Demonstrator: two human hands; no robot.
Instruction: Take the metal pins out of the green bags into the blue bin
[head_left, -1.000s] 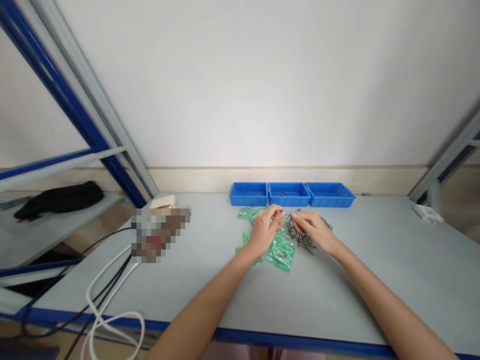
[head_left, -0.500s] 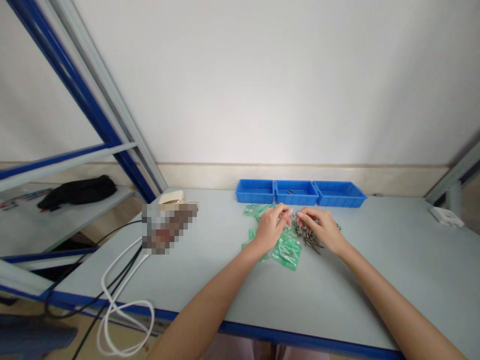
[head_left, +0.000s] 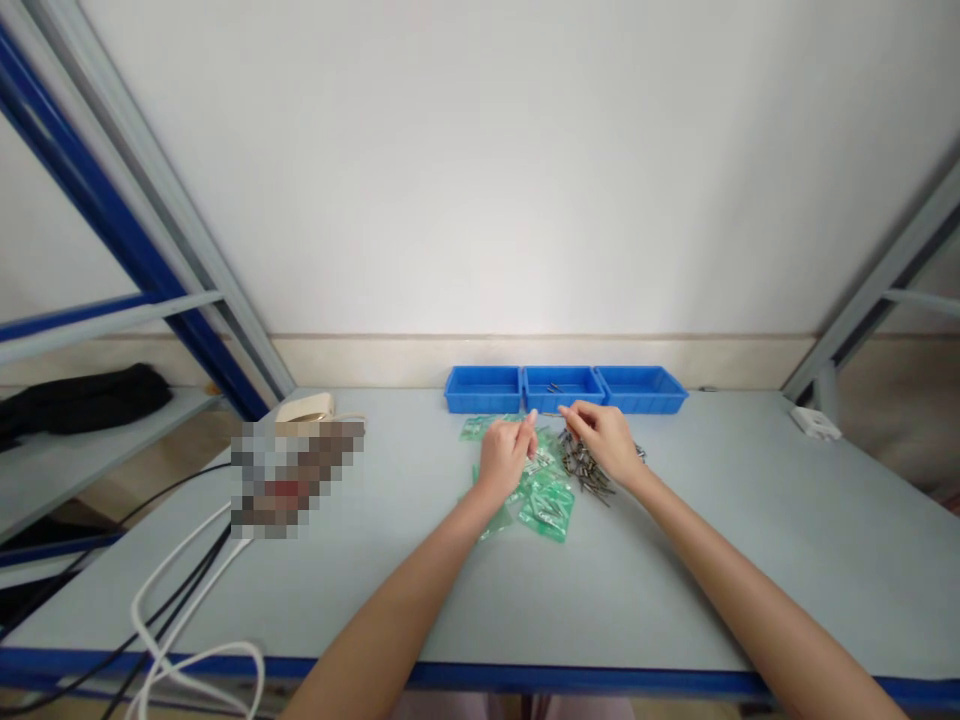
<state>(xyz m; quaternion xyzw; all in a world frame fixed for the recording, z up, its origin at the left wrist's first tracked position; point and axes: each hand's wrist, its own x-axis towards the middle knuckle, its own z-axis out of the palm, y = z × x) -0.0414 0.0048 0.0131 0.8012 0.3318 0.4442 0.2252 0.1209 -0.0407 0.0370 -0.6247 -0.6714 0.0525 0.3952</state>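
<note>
My left hand (head_left: 504,455) hovers over a pile of small green plastic bags (head_left: 546,500) in the middle of the table, fingers curled with fingertip and thumb pinched. My right hand (head_left: 606,440) sits just right of it above a heap of dark metal screws (head_left: 583,470), pinching one thin screw (head_left: 551,413) that points left toward the left hand's fingertips. Whether the left fingers touch that screw I cannot make out. Behind the hands stand three blue bins in a row; the middle bin (head_left: 560,388) holds a few screws.
The left blue bin (head_left: 482,389) and right blue bin (head_left: 640,389) stand at the wall. A beige device (head_left: 304,407) and white and black cables (head_left: 180,610) lie at the left. A white part (head_left: 815,422) lies far right. A black cloth (head_left: 82,398) rests on the left shelf.
Both hands have lifted slightly and drawn a little apart, the right hand now holding a screw out between them. The camera view shifted to the right.
</note>
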